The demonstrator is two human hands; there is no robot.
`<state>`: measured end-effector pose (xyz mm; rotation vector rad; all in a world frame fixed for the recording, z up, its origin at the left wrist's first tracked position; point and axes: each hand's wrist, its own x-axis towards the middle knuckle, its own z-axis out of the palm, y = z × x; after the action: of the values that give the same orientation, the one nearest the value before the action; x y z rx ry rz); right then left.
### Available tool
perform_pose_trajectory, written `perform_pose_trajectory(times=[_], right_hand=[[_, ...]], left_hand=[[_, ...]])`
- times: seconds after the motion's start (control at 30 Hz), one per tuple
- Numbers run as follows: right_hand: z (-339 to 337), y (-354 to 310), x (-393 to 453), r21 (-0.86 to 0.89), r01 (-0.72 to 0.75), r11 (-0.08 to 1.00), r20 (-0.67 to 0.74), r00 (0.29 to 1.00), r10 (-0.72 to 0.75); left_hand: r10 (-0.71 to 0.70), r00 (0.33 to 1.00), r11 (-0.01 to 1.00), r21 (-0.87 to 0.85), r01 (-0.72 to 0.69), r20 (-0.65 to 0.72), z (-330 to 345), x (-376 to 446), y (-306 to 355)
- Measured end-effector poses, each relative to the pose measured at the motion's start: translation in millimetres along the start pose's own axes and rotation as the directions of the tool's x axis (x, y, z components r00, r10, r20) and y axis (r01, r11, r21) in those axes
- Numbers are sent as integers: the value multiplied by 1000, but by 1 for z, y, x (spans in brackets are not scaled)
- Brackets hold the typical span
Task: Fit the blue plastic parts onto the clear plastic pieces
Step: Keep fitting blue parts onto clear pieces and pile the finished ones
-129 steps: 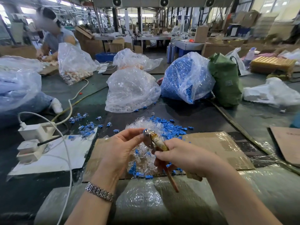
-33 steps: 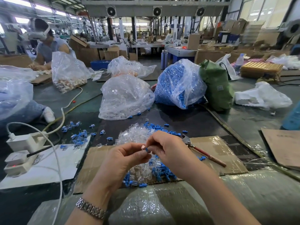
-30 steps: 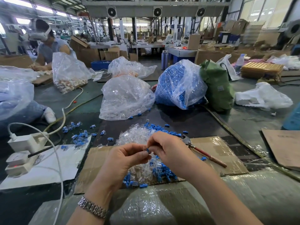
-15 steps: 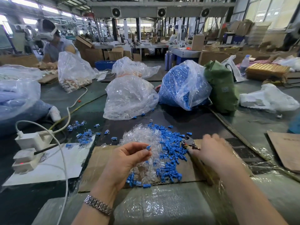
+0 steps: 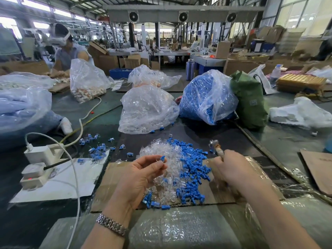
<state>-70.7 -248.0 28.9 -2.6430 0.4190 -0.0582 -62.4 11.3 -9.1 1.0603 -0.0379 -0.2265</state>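
Left hand: pinching blue part fitted on a clear piece, above the cardboard. Centre — heap of clear pieces and blue parts. Right hand: gripping pliers, blurred — hands apart.

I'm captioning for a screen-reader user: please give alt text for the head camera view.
The left hand pinches a clear piece with a blue part over a mixed pile on cardboard, while the right hand grips pliers. Bags of parts sit behind.

The single head-worn camera looks forward and down, close over the worktable, wide-angled.
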Motion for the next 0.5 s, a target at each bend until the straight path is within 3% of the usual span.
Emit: perform_pose_trajectory(times=[0.1, 0.17, 0.27, 0.5], right_hand=[[-11, -17, -14, 420, -6, 907, 213, 973, -92], [-13, -31, -25, 553, -63, 831, 417, 884, -210], [-5, -49, -37, 500, -35, 865, 556, 779, -290], [6, -59, -44, 444, 59, 894, 556, 764, -327]], left_hand=[[12, 1000, 1000, -16, -12, -20, 2, 1, 1], [24, 1000, 999, -22, -24, -21, 4, 1, 2], [34, 999, 998, -46, -35, -23, 7, 1, 3], [54, 998, 998, 32, -53, -16, 5, -1, 5]])
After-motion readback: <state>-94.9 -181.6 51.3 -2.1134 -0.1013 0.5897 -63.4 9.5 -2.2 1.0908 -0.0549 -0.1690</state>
